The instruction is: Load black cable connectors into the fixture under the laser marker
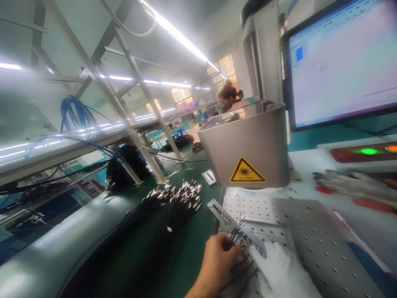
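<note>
Bare left hand (221, 254) and gloved right hand (281, 269), fingers together, press cable connectors (241, 240) into the fixture (223, 213); at 12 o'clock the laser hood (248, 145) could mark a crooked one.

Matt perforated metal plate (313, 236), shiny cable plugs (182, 194)

Bright ceiling tubes (173, 29) glare; edges blurred, warped.

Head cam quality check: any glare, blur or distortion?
Head view: ceiling light strips blow out and streak; monitor is washed out, its text unreadable; left shelving smeared by motion blur; wide-angle bending at the edges. Left hand, gloved right hand and cable ends are fairly sharp.
</note>
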Action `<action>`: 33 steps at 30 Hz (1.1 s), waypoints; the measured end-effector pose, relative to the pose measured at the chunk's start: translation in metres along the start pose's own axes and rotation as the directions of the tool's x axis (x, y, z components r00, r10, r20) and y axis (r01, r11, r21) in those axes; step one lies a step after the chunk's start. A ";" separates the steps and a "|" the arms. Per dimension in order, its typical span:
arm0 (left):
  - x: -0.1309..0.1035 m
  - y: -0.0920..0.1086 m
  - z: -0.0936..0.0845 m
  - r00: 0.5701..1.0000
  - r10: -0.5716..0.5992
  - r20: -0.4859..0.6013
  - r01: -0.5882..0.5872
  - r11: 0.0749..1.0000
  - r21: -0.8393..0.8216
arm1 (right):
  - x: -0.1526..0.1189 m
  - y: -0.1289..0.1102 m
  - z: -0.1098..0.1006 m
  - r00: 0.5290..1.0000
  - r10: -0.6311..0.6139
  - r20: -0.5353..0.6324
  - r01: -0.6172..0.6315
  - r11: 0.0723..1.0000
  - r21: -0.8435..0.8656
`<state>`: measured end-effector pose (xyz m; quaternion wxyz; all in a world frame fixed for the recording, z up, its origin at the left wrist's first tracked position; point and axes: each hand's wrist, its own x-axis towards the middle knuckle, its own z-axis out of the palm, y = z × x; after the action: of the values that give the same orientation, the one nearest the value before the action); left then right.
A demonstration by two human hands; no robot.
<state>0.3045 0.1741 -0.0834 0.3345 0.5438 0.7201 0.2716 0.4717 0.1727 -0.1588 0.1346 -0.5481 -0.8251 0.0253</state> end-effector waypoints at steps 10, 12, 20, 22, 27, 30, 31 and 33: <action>-0.003 0.014 0.005 0.999 -0.035 -0.016 0.038 0.979 0.202 | 0.004 -0.014 -0.016 0.997 0.049 0.062 -0.045 0.997 -0.059; -0.003 0.014 0.005 0.999 -0.041 -0.006 0.041 0.974 0.223 | 0.009 -0.017 -0.021 0.993 0.047 0.106 -0.037 0.994 -0.100; -0.001 0.013 0.001 0.997 -0.032 0.067 0.013 0.965 0.263 | 0.017 -0.014 -0.025 0.991 0.043 0.129 -0.044 0.999 0.001; 0.000 0.014 0.001 0.995 -0.019 0.102 -0.011 0.958 0.285 | 0.017 -0.014 -0.026 0.991 0.051 0.125 -0.054 0.998 0.025; 0.002 0.017 0.006 0.995 -0.063 0.077 0.036 0.952 0.305 | 0.010 -0.010 -0.020 0.994 0.034 0.105 -0.039 0.998 0.050; 0.001 0.019 0.008 0.997 -0.051 0.053 0.032 0.949 0.312 | 0.005 -0.008 -0.013 0.998 0.014 0.062 -0.017 0.998 0.057; 0.000 0.020 0.008 0.998 -0.040 0.055 0.022 0.952 0.306 | 0.005 -0.008 -0.012 0.998 0.016 0.055 -0.019 0.998 0.057; -0.002 0.020 0.006 0.997 -0.020 0.073 -0.002 0.957 0.289 | 0.008 -0.008 -0.011 0.997 0.043 0.060 -0.047 0.997 0.054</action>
<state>0.3214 0.1776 -0.0714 0.2798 0.5934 0.7414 0.1414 0.4648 0.1761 -0.1447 0.1249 -0.5617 -0.8151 0.0674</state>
